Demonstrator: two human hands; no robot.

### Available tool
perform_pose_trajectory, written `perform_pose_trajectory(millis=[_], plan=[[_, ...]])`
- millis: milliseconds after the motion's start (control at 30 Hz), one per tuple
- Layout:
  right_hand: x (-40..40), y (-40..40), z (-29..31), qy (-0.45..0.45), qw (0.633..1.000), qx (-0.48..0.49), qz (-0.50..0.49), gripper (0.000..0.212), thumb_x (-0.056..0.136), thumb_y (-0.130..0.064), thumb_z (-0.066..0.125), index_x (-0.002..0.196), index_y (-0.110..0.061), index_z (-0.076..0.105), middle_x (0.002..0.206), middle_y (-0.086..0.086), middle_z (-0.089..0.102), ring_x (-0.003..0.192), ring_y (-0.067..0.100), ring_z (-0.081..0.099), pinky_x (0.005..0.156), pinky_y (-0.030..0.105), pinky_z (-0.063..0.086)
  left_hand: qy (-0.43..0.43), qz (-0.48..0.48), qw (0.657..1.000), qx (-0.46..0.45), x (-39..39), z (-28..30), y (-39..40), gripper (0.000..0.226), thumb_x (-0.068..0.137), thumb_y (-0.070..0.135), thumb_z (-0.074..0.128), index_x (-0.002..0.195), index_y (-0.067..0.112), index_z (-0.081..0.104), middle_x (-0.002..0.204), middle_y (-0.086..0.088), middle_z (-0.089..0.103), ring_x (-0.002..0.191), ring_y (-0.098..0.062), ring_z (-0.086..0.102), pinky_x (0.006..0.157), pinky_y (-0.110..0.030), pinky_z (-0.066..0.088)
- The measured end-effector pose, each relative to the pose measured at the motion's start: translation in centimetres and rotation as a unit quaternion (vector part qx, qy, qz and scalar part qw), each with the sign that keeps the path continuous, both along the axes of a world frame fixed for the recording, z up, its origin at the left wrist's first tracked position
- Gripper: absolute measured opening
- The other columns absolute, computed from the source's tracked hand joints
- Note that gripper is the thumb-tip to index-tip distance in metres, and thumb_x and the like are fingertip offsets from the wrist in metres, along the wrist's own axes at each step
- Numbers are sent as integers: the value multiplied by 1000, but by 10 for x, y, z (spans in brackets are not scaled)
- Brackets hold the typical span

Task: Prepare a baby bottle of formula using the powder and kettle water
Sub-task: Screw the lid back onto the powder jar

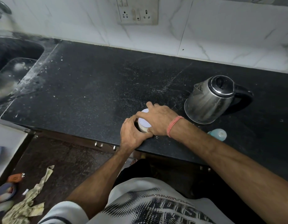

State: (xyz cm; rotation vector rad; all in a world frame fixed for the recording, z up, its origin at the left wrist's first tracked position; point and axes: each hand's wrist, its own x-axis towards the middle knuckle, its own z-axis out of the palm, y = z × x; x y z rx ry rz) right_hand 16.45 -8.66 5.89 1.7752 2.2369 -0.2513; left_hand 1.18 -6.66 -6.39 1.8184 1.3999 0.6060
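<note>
While my left hand (132,135) curls around one powder jar (144,125), my right hand (157,122) grips its lid (144,121); one kettle (209,99), one blue cap (219,134) on surface (91,88).

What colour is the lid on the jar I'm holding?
The lid is pale lavender-white, seen in the head view between the left hand and right hand.

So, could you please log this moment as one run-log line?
left hand grips white-lidded powder jar | right hand grips lid | steel kettle lid shut, untouched
</note>
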Motion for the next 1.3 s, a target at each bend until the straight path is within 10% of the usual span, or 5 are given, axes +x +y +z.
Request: perform_pose_trajectory(millis=[467, 800, 1000, 1133, 1300], plan=[[-12, 5, -9, -94, 992, 45, -75, 94, 94, -90, 38, 153, -16, 40, 112, 10, 76, 97, 29, 74, 73, 39, 43, -18, -1, 1000, -11, -3, -7, 1, 80, 53, 57, 95, 126, 33, 74, 103, 19, 77, 107, -12, 67, 89, -45, 60], [-13, 4, 9, -110, 985, -14, -136, 106, 94, -93, 4, 88, -11, 71, 66, 6, 50, 73, 26, 58, 69, 39, 41, -14, 3, 1000, -3, -2, 1, -1, 80, 51, 49, 105, 123, 36, 73, 104, 30, 63, 113, -14, 67, 95, -36, 57], [-2, -7, 26, -50, 991, 91, -88, 71, 110, -70, 30, 107, -17, 75, 105, 7, 73, 95, 29, 68, 76, 39, 40, -12, 9, 1000, -10, -1, -6, 0, 79, 45, 68, 95, 113, 37, 72, 102, 17, 74, 106, -9, 66, 91, -40, 58], [6, -4, 15, 75, 997, -5, 29, 49, 102, -43, 68, 149, -40, 55, 157, 2, 45, 131, 32, 54, 95, 45, 56, -8, 5, 1000, -2, 0, -8, 2, 75, 52, 59, 95, 120, 31, 77, 99, 16, 75, 103, -13, 69, 91, -47, 61], [-1, -2, 10, 15, 998, -19, -54, 65, 104, -66, 54, 152, -22, 52, 137, 14, 62, 116, 36, 68, 93, 45, 54, -7, -1, 1000, -3, -2, -12, 3, 80, 52, 57, 95, 125, 32, 75, 102, 19, 76, 105, -12, 68, 91, -47, 61]])
